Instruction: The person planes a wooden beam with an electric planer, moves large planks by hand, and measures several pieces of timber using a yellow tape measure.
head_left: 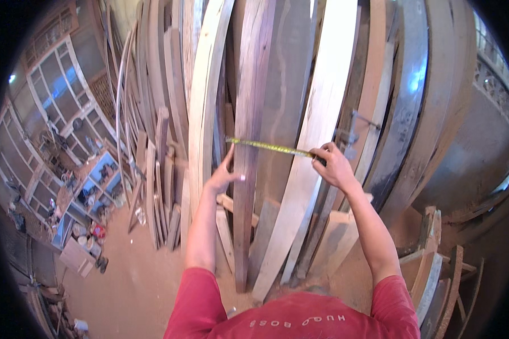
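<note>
Stretching left to right, its left end farther, the yellow tape measure (271,147) crossed the dark plank (247,107) to the pale plank (329,85); the right hand (332,165) gripped its right end, the left hand (223,178) spreading loosely beside the dark plank.

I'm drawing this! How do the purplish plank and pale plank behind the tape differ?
The purplish plank looks narrower; the pale plank looks wider. The purplish plank appears nearly upright; the pale plank slants more. Both are long, with the yellow tape stretched in front.
</note>
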`<state>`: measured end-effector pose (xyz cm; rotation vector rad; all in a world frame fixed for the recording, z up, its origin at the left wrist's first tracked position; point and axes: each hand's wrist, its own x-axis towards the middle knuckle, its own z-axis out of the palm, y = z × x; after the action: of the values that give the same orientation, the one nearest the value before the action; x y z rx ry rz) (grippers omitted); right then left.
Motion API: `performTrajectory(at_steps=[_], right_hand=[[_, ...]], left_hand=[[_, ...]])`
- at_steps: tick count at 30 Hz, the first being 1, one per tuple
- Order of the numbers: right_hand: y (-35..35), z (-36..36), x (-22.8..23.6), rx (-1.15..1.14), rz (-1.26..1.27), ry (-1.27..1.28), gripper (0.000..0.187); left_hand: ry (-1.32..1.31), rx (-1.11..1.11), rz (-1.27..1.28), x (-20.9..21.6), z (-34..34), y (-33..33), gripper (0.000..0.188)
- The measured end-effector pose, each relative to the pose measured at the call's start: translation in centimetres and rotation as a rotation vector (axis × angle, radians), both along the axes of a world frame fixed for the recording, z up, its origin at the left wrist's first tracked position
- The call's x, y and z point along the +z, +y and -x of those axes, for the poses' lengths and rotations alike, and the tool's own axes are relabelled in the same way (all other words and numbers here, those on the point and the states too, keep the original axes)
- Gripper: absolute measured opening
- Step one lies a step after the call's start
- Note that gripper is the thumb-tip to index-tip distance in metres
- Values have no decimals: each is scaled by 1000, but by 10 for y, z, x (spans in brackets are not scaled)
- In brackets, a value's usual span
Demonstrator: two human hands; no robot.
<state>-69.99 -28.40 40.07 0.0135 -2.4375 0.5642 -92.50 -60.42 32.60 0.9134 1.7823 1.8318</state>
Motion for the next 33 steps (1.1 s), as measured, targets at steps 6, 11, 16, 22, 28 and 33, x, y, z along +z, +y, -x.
performTrajectory(at_steps=[6, 11, 16, 22, 28, 33], right_hand=[[21, 14, -10, -65, -59, -30, 30], [33, 1, -22, -19, -31, -45, 32], [27, -3, -17, -38, -30, -40, 33], [32, 0, -19, -40, -46, -65, 32], [45, 9, -28, -20, -71, 2, 30], [41, 13, -19, -12, -94, 17, 30]], left_hand=[[-8, -41, -45, -9, 0, -2, 133], [-41, -32, -12, 0, -12, -3, 133], [-33, -50, -39, -8, -7, -7, 132], [-116, -52, -74, -13, -10, -7, 132], [-151, -3, -42, -10, -8, 2, 130], [-99, -16, -46, -15, 6, -4, 127]])
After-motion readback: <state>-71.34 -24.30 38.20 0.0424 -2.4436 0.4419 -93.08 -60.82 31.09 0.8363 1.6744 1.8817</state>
